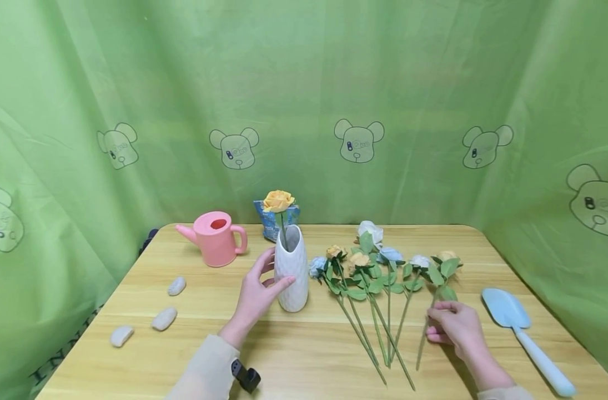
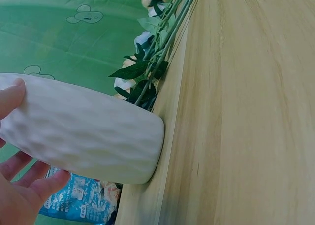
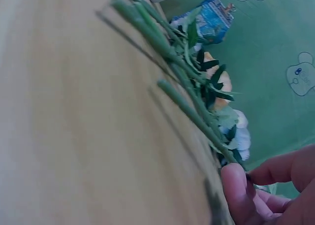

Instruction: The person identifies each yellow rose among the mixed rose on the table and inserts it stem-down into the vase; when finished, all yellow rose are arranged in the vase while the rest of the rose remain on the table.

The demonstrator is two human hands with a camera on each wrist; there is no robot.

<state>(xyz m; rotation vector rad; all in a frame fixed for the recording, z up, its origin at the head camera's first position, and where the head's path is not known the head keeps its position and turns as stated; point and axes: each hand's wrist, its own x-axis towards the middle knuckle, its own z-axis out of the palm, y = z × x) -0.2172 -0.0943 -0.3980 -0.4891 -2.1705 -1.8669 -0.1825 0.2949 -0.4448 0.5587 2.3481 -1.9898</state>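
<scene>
A white textured vase [image 1: 292, 283] stands upright on the table with one yellow-orange rose [image 1: 279, 201] in it. My left hand [image 1: 260, 293] holds the vase from its left side, thumb across the front and fingers behind; the left wrist view shows the same grip on the vase [image 2: 88, 129]. At the right, my right hand [image 1: 456, 328] pinches the stem of a pale yellow rose [image 1: 447, 256] between thumb and fingers. In the right wrist view that stem [image 3: 197, 119] slants just over the tabletop. Several blue, white and yellow artificial roses [image 1: 371, 278] lie between the hands.
A pink watering can [image 1: 219, 241] stands at the back left, and a blue printed bag [image 1: 270, 222] behind the vase. Three pale stones [image 1: 164, 319] lie on the left. A light blue trowel [image 1: 506, 309] lies right of my right hand. Green curtains [image 1: 304, 66] surround the wooden table.
</scene>
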